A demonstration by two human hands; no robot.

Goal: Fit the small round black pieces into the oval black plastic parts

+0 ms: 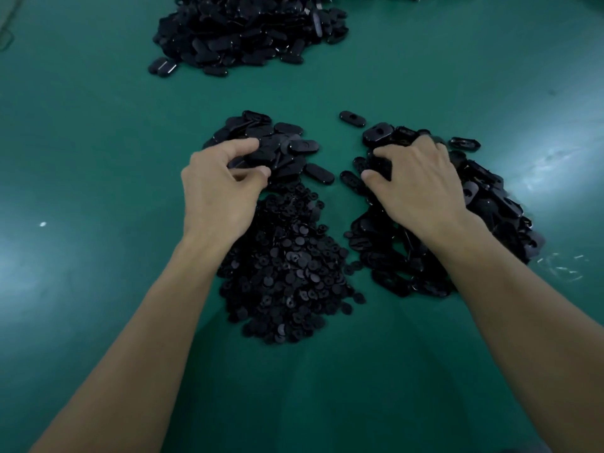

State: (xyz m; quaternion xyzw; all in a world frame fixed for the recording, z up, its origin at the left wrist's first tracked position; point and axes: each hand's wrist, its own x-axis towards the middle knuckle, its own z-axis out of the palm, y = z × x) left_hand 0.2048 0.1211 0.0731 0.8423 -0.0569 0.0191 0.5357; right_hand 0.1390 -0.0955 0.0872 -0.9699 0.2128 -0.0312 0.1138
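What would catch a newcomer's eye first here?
Black plastic everywhere on a green table: a mound of small round pieces in the middle, oval parts heaped to its right, a big far heap at the top. Two bare hands reach in: the left hand on ovals beyond the mound, the right hand on the right heap.

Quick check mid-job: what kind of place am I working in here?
Probably a factory hand-assembly bench. A large green mat covers the worktop, with bulk heaps of identical oval black parts and a loose pile of small round pieces.
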